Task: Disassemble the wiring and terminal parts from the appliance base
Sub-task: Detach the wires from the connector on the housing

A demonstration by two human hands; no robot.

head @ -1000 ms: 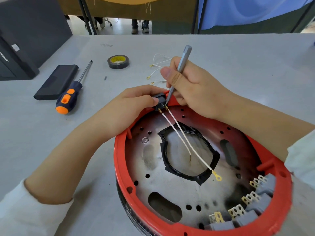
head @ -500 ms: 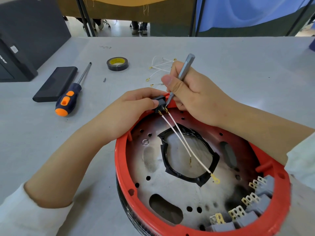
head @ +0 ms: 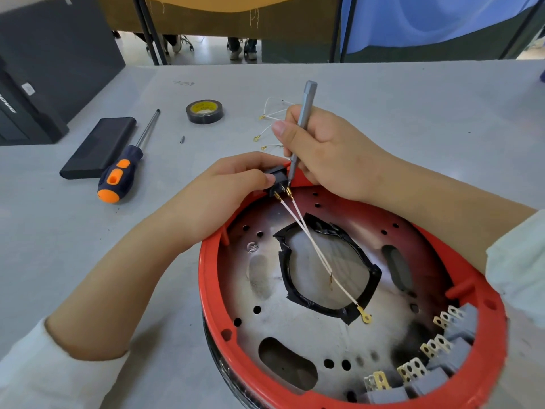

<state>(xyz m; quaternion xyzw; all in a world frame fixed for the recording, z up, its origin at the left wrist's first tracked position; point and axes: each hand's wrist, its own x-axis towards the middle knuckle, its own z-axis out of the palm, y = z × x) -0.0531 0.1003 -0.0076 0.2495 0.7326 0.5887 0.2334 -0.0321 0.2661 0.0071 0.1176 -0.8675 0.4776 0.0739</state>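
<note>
A round appliance base with a red rim (head: 206,290) and a metal plate lies upside down in front of me. At its far edge sits a small black connector block (head: 277,180), which my left hand (head: 227,190) grips. Two white wires (head: 312,246) run from its brass terminals across the black-taped centre hole; one ends in a ring lug (head: 365,315). My right hand (head: 330,160) holds a thin grey metal driver bit (head: 302,119) like a pen, with its tip down at the block's right terminal. Grey terminal blocks (head: 454,349) with brass tabs line the near right rim.
On the grey table beyond the base lie loose white wires with lugs (head: 269,119), a roll of black tape (head: 204,111), an orange-and-blue screwdriver (head: 124,172), a flat black box (head: 98,147) and a small dark screw (head: 182,139). A black case (head: 44,69) stands far left.
The view has tipped slightly, so the hands and the base sit a little lower in frame. Both hands stay on the connector block and the bit; the bit stands a little more upright.
</note>
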